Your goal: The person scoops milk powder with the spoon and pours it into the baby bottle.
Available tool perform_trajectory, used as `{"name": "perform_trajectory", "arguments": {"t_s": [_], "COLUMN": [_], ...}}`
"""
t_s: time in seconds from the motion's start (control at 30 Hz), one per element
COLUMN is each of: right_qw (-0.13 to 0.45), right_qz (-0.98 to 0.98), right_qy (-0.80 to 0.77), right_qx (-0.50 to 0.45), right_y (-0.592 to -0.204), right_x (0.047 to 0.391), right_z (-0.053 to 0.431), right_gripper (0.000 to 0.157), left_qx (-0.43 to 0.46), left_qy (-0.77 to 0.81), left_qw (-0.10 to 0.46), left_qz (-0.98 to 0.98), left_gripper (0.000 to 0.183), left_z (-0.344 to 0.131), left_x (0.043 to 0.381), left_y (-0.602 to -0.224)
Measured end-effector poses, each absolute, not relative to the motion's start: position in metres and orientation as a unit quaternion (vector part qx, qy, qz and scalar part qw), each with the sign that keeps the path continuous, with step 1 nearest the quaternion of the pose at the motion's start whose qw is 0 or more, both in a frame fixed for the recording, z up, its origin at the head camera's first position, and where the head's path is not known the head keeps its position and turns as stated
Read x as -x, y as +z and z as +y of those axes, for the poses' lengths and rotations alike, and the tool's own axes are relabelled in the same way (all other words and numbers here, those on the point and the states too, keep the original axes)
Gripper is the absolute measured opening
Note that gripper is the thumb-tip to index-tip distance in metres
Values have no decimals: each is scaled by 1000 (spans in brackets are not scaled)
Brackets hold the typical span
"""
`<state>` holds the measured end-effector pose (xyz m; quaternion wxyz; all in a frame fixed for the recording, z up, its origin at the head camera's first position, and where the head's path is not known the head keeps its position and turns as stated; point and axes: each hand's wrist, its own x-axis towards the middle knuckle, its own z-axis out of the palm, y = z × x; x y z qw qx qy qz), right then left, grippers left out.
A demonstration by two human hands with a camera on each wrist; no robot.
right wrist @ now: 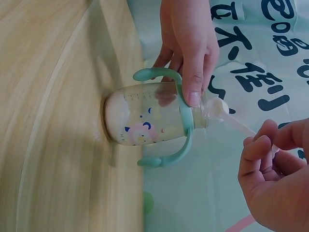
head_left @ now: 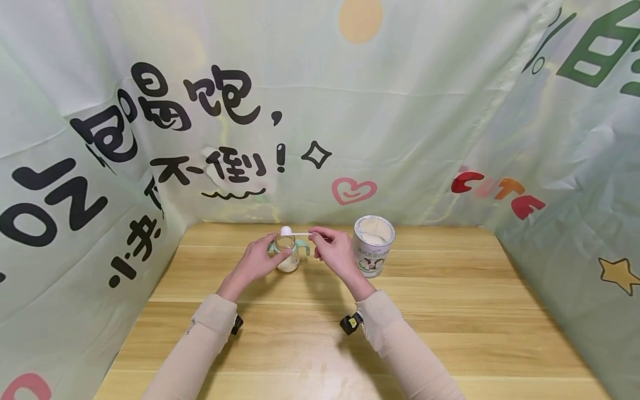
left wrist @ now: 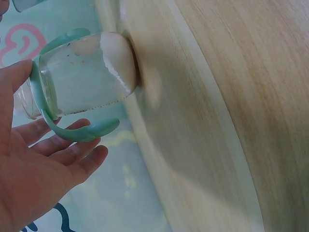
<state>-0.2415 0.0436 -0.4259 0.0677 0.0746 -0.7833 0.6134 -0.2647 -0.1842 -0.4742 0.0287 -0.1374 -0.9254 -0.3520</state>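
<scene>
A clear baby bottle with green handles stands upright on the wooden table, pale powder lying in its bottom. My left hand grips it near the neck, thumb on the green ring and fingers on the far side. Between thumb and fingers, my right hand pinches the handle of a white scoop. The scoop's bowl is right at the bottle's open mouth; whether powder is still in it, I cannot tell. To the right of that hand stands an open milk powder can, with pale powder inside.
The wooden table extends on both sides and toward me. Printed fabric hangs behind the table and along its left and right sides. The can stands close to my right wrist.
</scene>
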Motion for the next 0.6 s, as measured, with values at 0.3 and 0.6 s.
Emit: {"name": "perform_trajectory", "arguments": {"t_s": [0.3,0.6], "right_qw": [68,75], "right_qz": [-781,-779], "right_qy": [616,619], "right_qx": [-77,-68], "right_y": [-428,-428], "right_x": [240,241], "right_z": [45,45], "right_gripper": [24,22], "left_qx": [135,127], "left_qy": [-358,-361], "left_qw": [24,21], "left_qz": [-924,-924], "left_gripper": [80,79], "left_z": [-184,-183], "left_x": [264,264], "left_y": [-476,-474]}}
